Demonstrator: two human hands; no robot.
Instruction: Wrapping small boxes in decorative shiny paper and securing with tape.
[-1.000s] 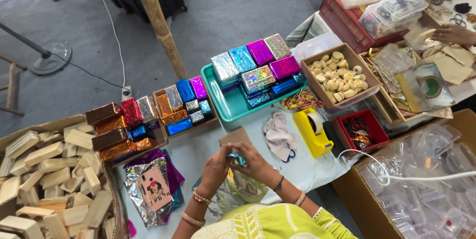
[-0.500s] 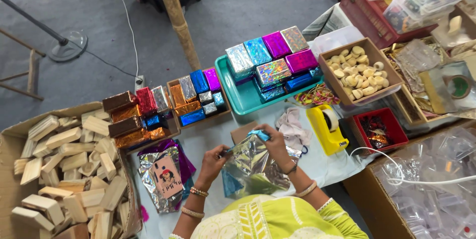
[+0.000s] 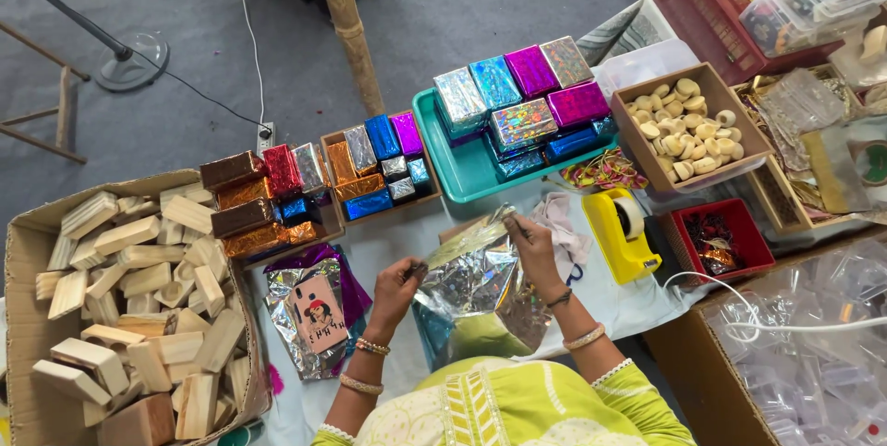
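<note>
My left hand and my right hand both grip a crinkled sheet of silver holographic foil spread between them over the light blue table. The left hand pinches its left edge, the right hand holds the upper right corner. What lies under the foil is hidden. A packet of foil sheets with a printed picture card lies just left of my left hand. A yellow tape dispenser stands right of my right hand.
A cardboard box of wooden blocks fills the left. Foil-wrapped blocks sit in a brown tray and a teal tray. A box of pale round pieces, a red bin and clear bags are at right.
The camera view has shifted. My hands moved apart and drew the silver foil sheet out wide between them, where before they were close together around a small blue thing.
</note>
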